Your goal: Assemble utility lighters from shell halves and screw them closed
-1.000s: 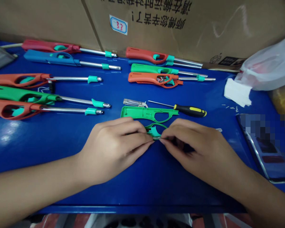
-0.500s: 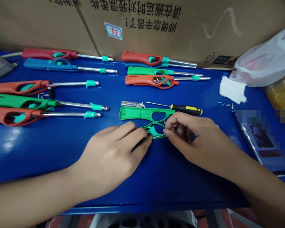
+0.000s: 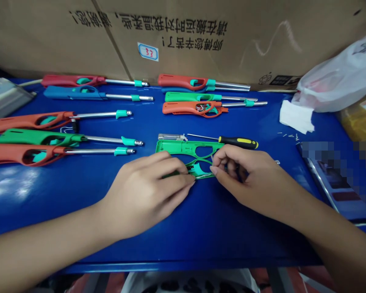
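Observation:
On the blue table [image 3: 201, 228], my left hand [image 3: 146, 191] and my right hand [image 3: 247, 179] both pinch a green lighter half with a teal trigger [image 3: 201, 169], one from each side. Both hands are closed on it. A second green lighter shell [image 3: 186, 147] lies open just behind them. A black-and-yellow screwdriver [image 3: 238, 142] rests beyond my right hand, its thin shaft pointing left. A small clear part [image 3: 171, 137] lies by the shell's left end.
Several long-nosed lighters lie about: red, green and orange ones at left [image 3: 42, 138], red and blue at the back left [image 3: 79, 87], and three at the back centre [image 3: 198, 97]. Cardboard boxes [image 3: 201, 36] wall the back. A plastic bag [image 3: 338, 85] and white tissue [image 3: 295, 118] sit right.
My right hand lifted its fingers off the table and curled over the lighter half's right end. The left fingers shifted slightly on the part. The camera tilted a little.

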Demonstrator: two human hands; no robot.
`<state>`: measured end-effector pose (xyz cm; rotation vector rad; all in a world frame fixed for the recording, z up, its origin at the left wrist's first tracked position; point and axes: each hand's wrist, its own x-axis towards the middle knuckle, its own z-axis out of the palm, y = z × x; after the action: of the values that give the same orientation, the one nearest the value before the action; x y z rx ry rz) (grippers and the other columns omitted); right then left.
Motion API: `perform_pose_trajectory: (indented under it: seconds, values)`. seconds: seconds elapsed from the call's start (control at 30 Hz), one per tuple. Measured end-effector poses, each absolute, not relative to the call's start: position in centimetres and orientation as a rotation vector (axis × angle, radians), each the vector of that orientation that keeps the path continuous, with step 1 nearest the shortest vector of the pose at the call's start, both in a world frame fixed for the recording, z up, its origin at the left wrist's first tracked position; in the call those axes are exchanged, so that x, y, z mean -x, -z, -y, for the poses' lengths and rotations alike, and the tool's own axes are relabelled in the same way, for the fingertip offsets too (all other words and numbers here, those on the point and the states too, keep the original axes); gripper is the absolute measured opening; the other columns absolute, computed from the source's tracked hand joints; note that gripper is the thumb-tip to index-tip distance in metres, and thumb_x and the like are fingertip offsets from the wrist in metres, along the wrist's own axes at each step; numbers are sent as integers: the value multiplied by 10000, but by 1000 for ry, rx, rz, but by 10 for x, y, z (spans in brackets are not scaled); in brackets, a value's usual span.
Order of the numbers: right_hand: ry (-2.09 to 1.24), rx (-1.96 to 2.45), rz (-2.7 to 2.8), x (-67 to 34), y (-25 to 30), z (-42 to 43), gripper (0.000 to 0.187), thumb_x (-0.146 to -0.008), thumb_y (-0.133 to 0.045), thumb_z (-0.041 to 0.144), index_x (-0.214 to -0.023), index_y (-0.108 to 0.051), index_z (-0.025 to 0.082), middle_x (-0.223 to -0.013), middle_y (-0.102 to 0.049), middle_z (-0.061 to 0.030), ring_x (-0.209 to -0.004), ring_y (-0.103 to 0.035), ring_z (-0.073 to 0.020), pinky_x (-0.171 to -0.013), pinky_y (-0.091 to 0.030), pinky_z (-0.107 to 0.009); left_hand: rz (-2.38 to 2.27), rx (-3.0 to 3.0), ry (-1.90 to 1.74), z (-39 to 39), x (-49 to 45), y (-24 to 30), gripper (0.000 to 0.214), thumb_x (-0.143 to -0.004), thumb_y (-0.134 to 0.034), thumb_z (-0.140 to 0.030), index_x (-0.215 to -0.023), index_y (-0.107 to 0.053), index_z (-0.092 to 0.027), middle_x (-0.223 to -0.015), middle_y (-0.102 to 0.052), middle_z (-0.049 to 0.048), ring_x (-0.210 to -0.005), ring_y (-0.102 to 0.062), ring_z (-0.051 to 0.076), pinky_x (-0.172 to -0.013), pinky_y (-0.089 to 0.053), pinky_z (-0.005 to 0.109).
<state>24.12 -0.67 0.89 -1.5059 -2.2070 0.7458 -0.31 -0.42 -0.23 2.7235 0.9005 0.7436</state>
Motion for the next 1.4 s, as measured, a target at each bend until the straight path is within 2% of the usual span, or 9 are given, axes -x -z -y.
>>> perform_pose_trajectory:
  seconds: [0.13,0.27,0.37,0.57,0.7,0.93,1.2,1.4]
  values:
    - [-742,1529,2173,-240,-9,6,61,-909,-602,208,-855,-603,238,-604,-516,88,-512,-478,-70,-510,-374,-228,-1021,-2630,-783,-8,8,-5,94,-947,-694,-221,-959,-781,-187,-935,-748,34,-843,-657,185,-791,-549,350]
    - [-697,1591,2150,-240,-8,7,66,-901,-593,240,-839,-613,252,-545,-449,93,-468,-429,-83,-496,-350,-239,-1047,-2640,-751,-14,13,-5,122,-946,-701,-251,-999,-801,-207,-947,-730,40,-832,-642,189,-745,-548,340]
    - [-647,1652,2144,-240,-6,7,60,-885,-596,257,-826,-608,260,-509,-408,100,-451,-397,-91,-493,-333,-245,-949,-2864,-636,-11,14,-6,200,-979,-659,-285,-1095,-798,-200,-982,-743,52,-870,-649,218,-725,-552,353]
    - [-672,1780,2080,-240,-7,4,67,-858,-591,277,-793,-581,263,-545,-495,89,-477,-458,-100,-482,-342,-244,-986,-3110,-401,1,9,-9,300,-1027,-572,-348,-1213,-760,-207,-1085,-740,79,-966,-671,276,-744,-543,416]
    - [-677,1804,2081,-240,-7,4,56,-855,-593,279,-809,-564,263,-588,-539,85,-510,-488,-107,-488,-345,-249,-1000,-3156,-381,3,6,-5,296,-1039,-558,-312,-1244,-739,-196,-1010,-720,60,-952,-666,253,-734,-507,394]
    - [-628,1732,2213,-236,-6,5,69,-899,-580,295,-855,-549,251,-668,-603,63,-570,-534,-117,-517,-314,-268,-906,-3249,-437,3,4,-1,273,-1030,-573,-274,-1186,-744,-128,-941,-719,61,-879,-646,238,-716,-454,384]
    - [-601,1718,2241,-236,-4,4,91,-909,-586,302,-848,-553,244,-671,-613,60,-589,-546,-121,-534,-308,-270,-912,-3152,-400,6,3,-1,335,-1046,-538,-315,-1315,-682,-178,-1058,-736,74,-946,-676,251,-731,-487,388]
    - [-580,1771,2260,-235,-5,4,177,-916,-613,386,-812,-592,245,-650,-591,59,-599,-530,-127,-532,-288,-276,-882,-3146,-404,4,3,4,308,-1012,-591,-218,-1303,-687,-188,-1096,-736,66,-950,-685,255,-699,-510,386]
